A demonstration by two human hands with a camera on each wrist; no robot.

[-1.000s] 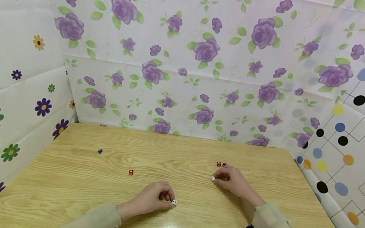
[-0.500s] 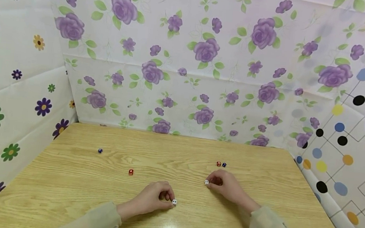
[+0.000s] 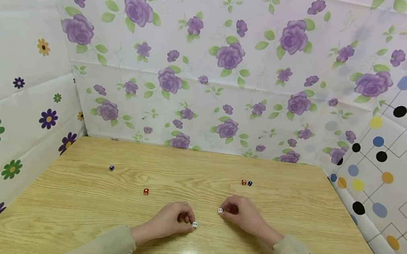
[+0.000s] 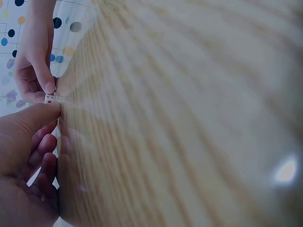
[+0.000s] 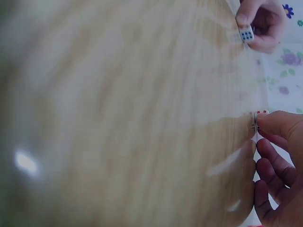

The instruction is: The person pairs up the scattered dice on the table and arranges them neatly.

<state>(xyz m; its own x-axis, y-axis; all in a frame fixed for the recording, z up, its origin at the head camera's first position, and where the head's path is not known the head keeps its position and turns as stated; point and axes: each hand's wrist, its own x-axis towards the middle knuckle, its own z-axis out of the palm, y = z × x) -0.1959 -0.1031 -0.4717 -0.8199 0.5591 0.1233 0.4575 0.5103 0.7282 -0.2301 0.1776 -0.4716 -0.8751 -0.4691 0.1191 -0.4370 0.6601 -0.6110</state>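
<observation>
My left hand (image 3: 171, 221) pinches a white die (image 3: 195, 224) between thumb and finger, low over the wooden table (image 3: 185, 169). Its dark-dotted face shows in the right wrist view, where that die (image 5: 246, 34) sits near the table edge line. Opposite, my right hand (image 3: 244, 215) pinches a second white die (image 3: 220, 210), slightly farther back. A short gap separates the two dice. In the right wrist view the thumb partly hides the right hand's die (image 5: 262, 112), which has red dots on one face.
A blue die (image 3: 111, 167) and a red die (image 3: 146, 191) lie at the left. Back right, another red die (image 3: 244, 182) sits beside a dark blue die (image 3: 250, 183). Floral cloth (image 3: 207, 83) hangs behind the table; a dotted cloth (image 3: 382, 158) hangs at the right.
My right hand has brought its white die left and nearer to me, toward the left hand's die. The left hand stays almost still; the other dice have not moved.
</observation>
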